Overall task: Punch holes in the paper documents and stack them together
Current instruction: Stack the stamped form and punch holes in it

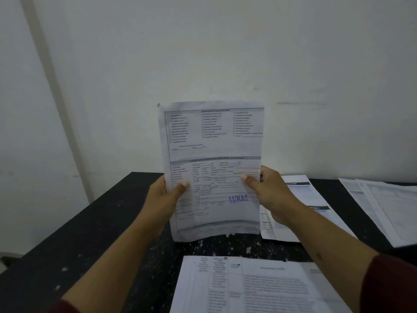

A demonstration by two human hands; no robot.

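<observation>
While the left hand [168,193] and right hand [268,193] pinch the printed form [212,168] upright above the dark counter [101,222], looks like squaring-up time, and no hole punch in sight, so that needs finding next.

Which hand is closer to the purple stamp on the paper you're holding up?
Right. The right hand pinches the held paper at its right edge, just beside the purple stamp. The left hand pinches the opposite edge, across the sheet from the stamp.
</observation>
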